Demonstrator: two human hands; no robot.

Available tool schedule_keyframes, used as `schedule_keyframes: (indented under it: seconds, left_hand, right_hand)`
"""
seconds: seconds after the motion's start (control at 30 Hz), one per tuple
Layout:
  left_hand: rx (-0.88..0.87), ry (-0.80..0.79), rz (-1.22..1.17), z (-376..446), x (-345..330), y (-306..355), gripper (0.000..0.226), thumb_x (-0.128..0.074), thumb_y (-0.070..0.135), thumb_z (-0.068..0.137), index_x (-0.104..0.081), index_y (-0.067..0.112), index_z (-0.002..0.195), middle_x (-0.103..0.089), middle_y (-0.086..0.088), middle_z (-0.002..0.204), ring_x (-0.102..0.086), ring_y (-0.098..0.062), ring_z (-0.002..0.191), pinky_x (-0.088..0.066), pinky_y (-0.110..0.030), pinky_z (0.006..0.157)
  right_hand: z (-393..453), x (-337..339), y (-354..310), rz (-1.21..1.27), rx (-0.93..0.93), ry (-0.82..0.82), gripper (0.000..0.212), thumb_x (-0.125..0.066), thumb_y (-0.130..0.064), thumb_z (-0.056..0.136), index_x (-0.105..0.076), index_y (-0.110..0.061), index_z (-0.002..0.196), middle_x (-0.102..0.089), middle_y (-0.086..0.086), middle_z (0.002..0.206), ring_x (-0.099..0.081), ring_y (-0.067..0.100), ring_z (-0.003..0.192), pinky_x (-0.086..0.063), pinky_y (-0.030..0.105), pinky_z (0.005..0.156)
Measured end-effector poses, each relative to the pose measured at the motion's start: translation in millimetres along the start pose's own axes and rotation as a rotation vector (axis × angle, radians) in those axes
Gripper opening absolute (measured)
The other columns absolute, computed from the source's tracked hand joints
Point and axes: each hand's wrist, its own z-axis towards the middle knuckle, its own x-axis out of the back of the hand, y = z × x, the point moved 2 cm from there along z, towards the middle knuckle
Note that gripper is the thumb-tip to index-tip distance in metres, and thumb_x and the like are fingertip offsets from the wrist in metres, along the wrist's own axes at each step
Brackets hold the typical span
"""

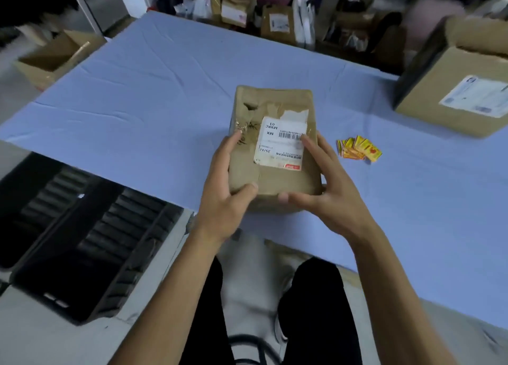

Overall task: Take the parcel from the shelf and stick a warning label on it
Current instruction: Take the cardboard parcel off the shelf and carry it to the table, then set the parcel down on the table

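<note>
A blue-covered table [154,95] is filling the view, a big carton [450,89] sitting at its right. The parcel [275,150] is lying at the near edge, gripped from both sides: left hand [228,188] and right hand [324,188] are curling their fingers round its near corners. The fetching step looks finished; next, one hand should be letting go to pick a label [360,149] from the pile just beside it.

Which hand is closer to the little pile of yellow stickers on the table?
Right. The right hand grips the parcel on the side facing the yellow stickers; the left hand holds the parcel's far side, farther off.
</note>
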Motion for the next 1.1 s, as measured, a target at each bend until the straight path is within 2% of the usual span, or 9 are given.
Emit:
schedule_keyframes:
  seconds: [0.17,0.3,0.47,0.6,0.67,0.73,0.83,0.93,1.1]
  left_hand:
    - [0.053,-0.012,0.005,-14.8,7.5,-3.4,0.079,-0.054,0.016,0.074,-0.036,0.031,0.149,-0.043,0.005,0.151,-0.044,-0.012,0.138,-0.039,-0.038,0.115]
    - [0.050,-0.056,0.116,-12.2,17.6,6.9,0.071,-0.055,0.022,0.078,-0.040,0.036,0.146,-0.040,0.004,0.153,-0.041,-0.014,0.140,-0.037,-0.041,0.117]
    - [-0.074,0.006,0.582,-27.0,-1.4,25.9,0.044,-0.052,0.025,0.094,-0.055,0.036,0.136,-0.006,0.001,0.166,-0.012,-0.027,0.149,-0.029,-0.041,0.117]
    - [-0.072,-0.009,0.879,-41.7,-25.0,17.3,0.079,-0.065,0.043,0.075,-0.032,0.042,0.147,0.018,-0.004,0.164,0.015,-0.043,0.148,-0.013,-0.059,0.121]
    - [-0.032,0.090,0.808,-48.4,-35.3,13.0,0.082,-0.061,0.052,0.067,-0.034,0.042,0.144,0.022,-0.005,0.163,0.018,-0.046,0.147,-0.010,-0.060,0.120]
    - [-0.002,0.202,0.696,-51.3,-45.9,11.4,0.075,-0.050,0.052,0.069,-0.040,0.039,0.142,0.017,-0.007,0.164,0.013,-0.048,0.148,-0.011,-0.060,0.120]
    - [-0.005,0.305,0.709,-44.9,-56.5,0.9,0.071,-0.066,0.045,0.081,-0.040,0.035,0.146,0.004,-0.011,0.164,0.000,-0.044,0.149,-0.016,-0.066,0.118]
    - [-0.099,0.342,0.701,-31.2,-51.4,-12.3,0.075,-0.070,0.066,0.063,-0.050,0.041,0.132,-0.007,-0.003,0.161,-0.007,-0.042,0.146,-0.023,-0.059,0.118]
    - [-0.270,0.089,0.560,13.3,-6.4,-15.7,0.073,-0.070,0.063,0.051,-0.058,0.042,0.120,-0.016,0.008,0.152,-0.011,-0.024,0.142,-0.026,-0.040,0.119]
  right_hand:
    - [-12.7,-11.3,-0.1,0.006,-0.030,0.005,0.108,-0.084,-0.048,0.056,-0.035,-0.031,0.151,-0.020,-0.017,0.160,-0.024,-0.001,0.146,-0.030,0.038,0.120]
    - [-16.0,-17.2,-7.6,0.019,-0.048,0.028,0.099,-0.088,-0.032,0.067,-0.036,-0.026,0.151,-0.025,-0.016,0.157,-0.035,0.001,0.140,-0.035,0.036,0.118]
    - [-21.6,-23.3,-14.4,-0.038,-0.065,0.092,0.108,-0.078,-0.059,0.051,-0.038,-0.034,0.149,-0.026,-0.014,0.160,-0.038,0.007,0.141,-0.037,0.039,0.116]
    - [-21.6,-26.1,-16.7,-0.016,-0.047,0.121,0.097,-0.083,-0.042,0.064,-0.038,-0.028,0.150,-0.029,-0.013,0.159,-0.037,0.010,0.142,-0.034,0.035,0.117]
    - [-21.7,-27.1,-16.1,-0.034,-0.028,0.116,0.089,-0.080,-0.031,0.075,-0.035,-0.026,0.151,-0.028,-0.012,0.158,-0.036,0.009,0.141,-0.033,0.024,0.108]
    - [-21.7,-28.3,-14.4,-0.062,-0.011,0.109,0.084,-0.075,-0.029,0.080,-0.033,-0.026,0.152,-0.027,-0.013,0.157,-0.037,0.006,0.137,-0.032,0.022,0.101]
    - [-19.0,-27.3,-4.2,-0.060,0.004,0.106,0.077,-0.068,-0.035,0.082,-0.035,-0.028,0.151,-0.023,-0.013,0.160,-0.034,0.007,0.141,-0.032,0.028,0.112]
    - [-12.0,-20.2,8.9,0.000,0.043,0.076,0.051,-0.064,-0.031,0.089,-0.051,-0.037,0.138,-0.020,-0.012,0.160,-0.031,0.008,0.145,-0.034,0.029,0.114]
    - [12.6,2.8,24.9,-0.268,0.110,0.100,0.045,-0.065,-0.051,0.087,-0.049,-0.057,0.129,0.004,-0.012,0.165,-0.006,0.019,0.151,-0.023,0.035,0.114]
